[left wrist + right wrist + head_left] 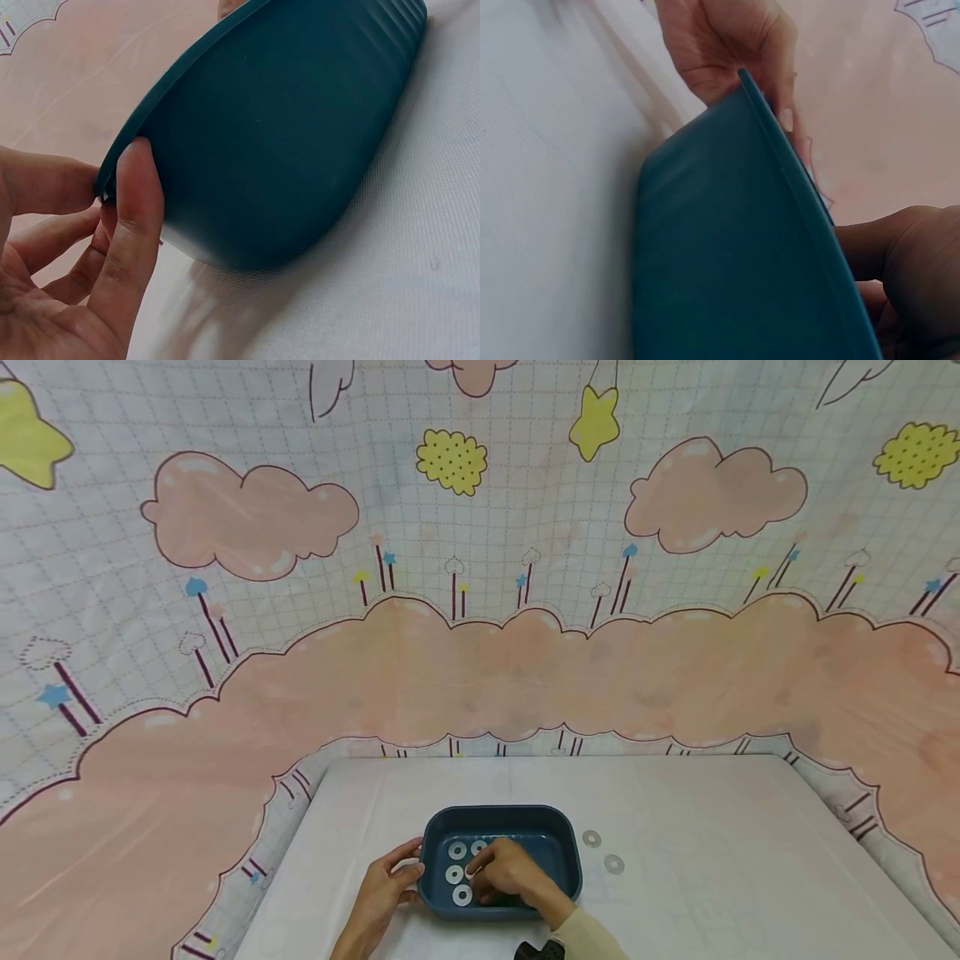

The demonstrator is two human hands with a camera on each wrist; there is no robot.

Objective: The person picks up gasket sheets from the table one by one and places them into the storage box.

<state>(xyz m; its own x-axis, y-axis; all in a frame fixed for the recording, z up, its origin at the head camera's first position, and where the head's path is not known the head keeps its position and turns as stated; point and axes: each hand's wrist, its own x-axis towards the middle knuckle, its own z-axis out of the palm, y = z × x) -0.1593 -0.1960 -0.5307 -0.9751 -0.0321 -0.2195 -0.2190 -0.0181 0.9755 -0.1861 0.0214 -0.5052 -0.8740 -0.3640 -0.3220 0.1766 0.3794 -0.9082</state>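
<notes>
A dark teal rectangular tray [498, 910] stands on the white table, with several flat metal washers [457, 851] lying in its left part. My left hand [382, 885] grips the tray's left end; in the left wrist view its thumb [137, 187] presses the outer wall under the rim, fingers on the other side. My right hand [510, 870] reaches down into the tray, fingers bent, and pinches a washer [470, 872] at its fingertips, beside the others. From the right wrist view the tray wall [720, 247] hides those fingertips.
Two more washers lie on the white tabletop [720, 860] right of the tray, one farther back [592, 839] and one nearer [614, 864]. Behind the table hangs a printed cloth [510, 677] with clouds and stars. A black object [540, 951] sits by the right sleeve.
</notes>
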